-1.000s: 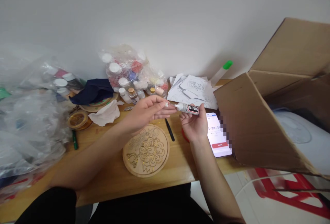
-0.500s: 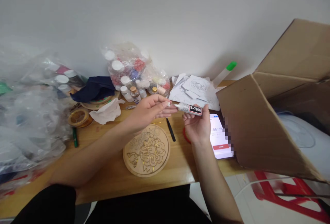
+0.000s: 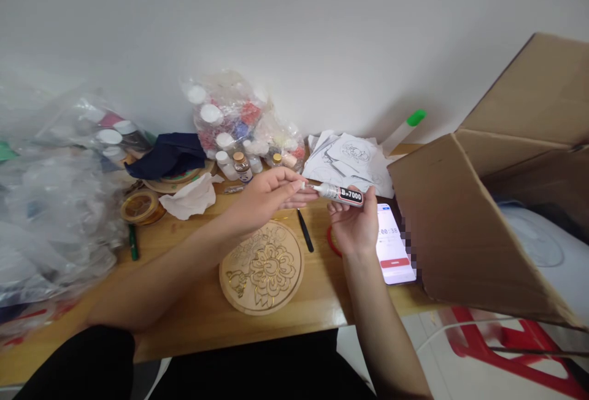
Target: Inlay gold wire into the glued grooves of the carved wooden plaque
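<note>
My right hand [image 3: 355, 228] is closed around a glue tube [image 3: 344, 194] with a black "B-7000" label, its nozzle pointing left. Between the thumb and fingers of my left hand [image 3: 273, 194] is a small white cap [image 3: 302, 185], close to the thin tip of the nozzle. Whether cap and tip touch is hard to see. Below the hands lies a round wooden board [image 3: 271, 271] with a flower pattern outlined partly in gold. Black tweezers [image 3: 304, 231] rest just right of the board.
A phone [image 3: 394, 253] with a running timer lies beside an open cardboard box [image 3: 451, 234] on the right. Paper drawings [image 3: 352, 157], small bottles [image 3: 242, 167] and bagged jars [image 3: 225, 118] stand along the wall. At left are a gold wire spool [image 3: 142, 207] and plastic bags [image 3: 59, 222].
The glue tube and my right hand have shifted very slightly to the right. My left hand keeps its pinch on the cap, nearly still.
</note>
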{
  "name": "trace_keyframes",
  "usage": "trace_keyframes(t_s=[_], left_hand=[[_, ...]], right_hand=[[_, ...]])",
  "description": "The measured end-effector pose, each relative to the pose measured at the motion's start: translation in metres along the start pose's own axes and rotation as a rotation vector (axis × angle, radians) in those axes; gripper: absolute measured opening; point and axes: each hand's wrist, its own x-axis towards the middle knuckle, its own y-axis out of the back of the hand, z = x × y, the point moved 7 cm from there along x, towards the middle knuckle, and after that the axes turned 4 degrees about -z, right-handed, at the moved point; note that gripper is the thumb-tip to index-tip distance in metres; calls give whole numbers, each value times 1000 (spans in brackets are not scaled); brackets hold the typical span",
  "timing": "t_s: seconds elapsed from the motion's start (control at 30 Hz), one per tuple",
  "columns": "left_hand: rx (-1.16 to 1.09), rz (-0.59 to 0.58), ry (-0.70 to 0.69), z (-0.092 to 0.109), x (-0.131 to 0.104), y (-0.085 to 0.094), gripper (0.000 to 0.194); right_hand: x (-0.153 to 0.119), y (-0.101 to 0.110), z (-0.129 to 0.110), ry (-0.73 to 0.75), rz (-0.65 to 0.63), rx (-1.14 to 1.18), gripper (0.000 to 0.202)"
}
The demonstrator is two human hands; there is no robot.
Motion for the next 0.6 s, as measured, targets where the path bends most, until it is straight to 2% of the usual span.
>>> trace_keyframes(t_s=[0.2, 0.6], left_hand=[[57, 22, -30, 0, 2, 3, 4], [240, 35, -160, 2, 3, 10, 6]], right_hand=[[-1, 0, -4, 34, 23, -16, 58], [0, 2, -9, 171, -5, -111, 46]])
